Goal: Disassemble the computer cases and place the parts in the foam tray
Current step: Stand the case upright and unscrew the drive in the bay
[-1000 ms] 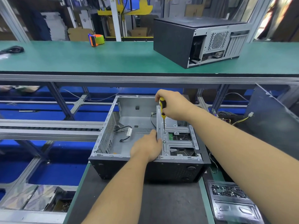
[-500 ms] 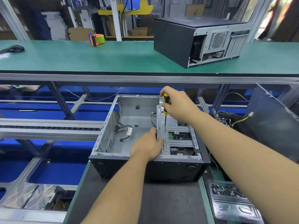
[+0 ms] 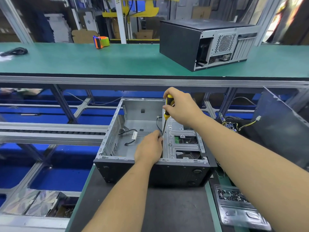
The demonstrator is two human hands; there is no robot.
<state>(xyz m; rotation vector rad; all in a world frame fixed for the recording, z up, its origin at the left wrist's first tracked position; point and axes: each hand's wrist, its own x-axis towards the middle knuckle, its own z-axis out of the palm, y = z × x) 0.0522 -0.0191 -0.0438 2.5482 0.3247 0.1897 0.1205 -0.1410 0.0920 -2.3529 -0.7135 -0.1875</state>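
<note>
On the dark mat at the bench's near edge, the open computer case (image 3: 150,164) lies side up so the right hand (image 3: 182,106) can grasp the screwdriver (image 3: 168,108) upright over the drive cage (image 3: 182,143), while the left hand (image 3: 148,148) pinches near its tip, probably to steady a screw.

A long green-topped bench (image 3: 83,61) spans the room on grey aluminium framing (image 3: 150,80) — blue surfaces (image 3: 55,178) show beneath. Behind it stand cardboard boxes (image 3: 144,34) and a yellow frame (image 3: 147,9); bright light enters far right.
</note>
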